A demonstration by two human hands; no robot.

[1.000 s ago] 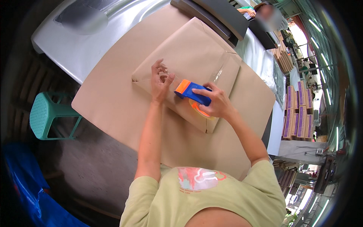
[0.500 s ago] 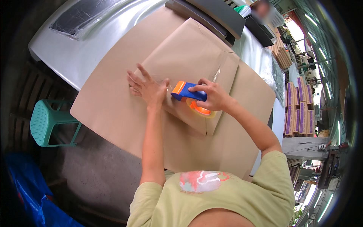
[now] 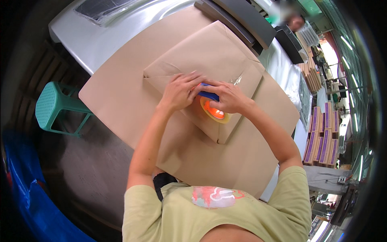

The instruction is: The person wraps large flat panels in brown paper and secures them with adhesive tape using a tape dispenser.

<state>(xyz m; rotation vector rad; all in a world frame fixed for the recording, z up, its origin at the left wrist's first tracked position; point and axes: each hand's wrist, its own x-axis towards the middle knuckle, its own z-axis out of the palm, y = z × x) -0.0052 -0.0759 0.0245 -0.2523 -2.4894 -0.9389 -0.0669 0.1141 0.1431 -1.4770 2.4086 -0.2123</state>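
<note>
Tape dispenser (image 3: 213, 107), blue with an orange hub inside its roll, is sitting over the near part of the brown parcel (image 3: 205, 52). Above that same part, the right hand (image 3: 229, 97) is gripping the dispenser from the right, with its fingers closing around the blue body. Over the parcel's near left edge, the left hand (image 3: 179, 92) is reaching to the front end of the dispenser, and its fingers are meeting those of the right hand; I cannot tell whether it is gripping anything, since its palm side is facing away. Clear tape (image 3: 237, 80) is shining on the parcel's right part.

Beneath the parcel, a large brown sheet (image 3: 117, 80) is spreading out on every side. Just beyond the parcel, dark grey panels (image 3: 238, 24) are lying at a slant. Well to the left of the parcel, a green stool (image 3: 50, 105) is standing on the floor. Far to the right of the parcel, cardboard boxes (image 3: 322, 133) with purple stripes are standing in a stack.
</note>
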